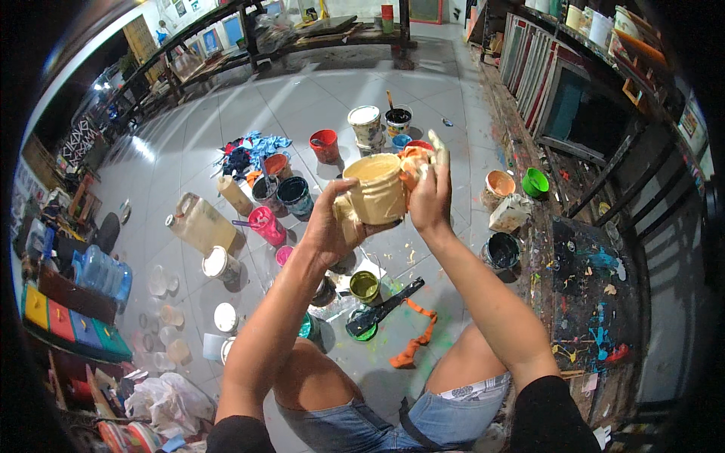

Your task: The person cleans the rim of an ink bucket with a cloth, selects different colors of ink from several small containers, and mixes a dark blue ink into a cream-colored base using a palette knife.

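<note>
Wiping the tub (375, 198) looks like the step from my end: left hand (331, 219) grips it above the floor (449, 106), right hand (432, 195) holds an orange rag (411, 166) against its side, and I'd say the next move calls for turning it without tipping.

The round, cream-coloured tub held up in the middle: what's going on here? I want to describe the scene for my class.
A person holds the round, cream-coloured tub above the grey tiled floor. Their left hand supports its left side, and their right hand has a crumpled orange rag at its right side. Around them on the floor are a red plastic pot and a pale, translucent jug.
</note>
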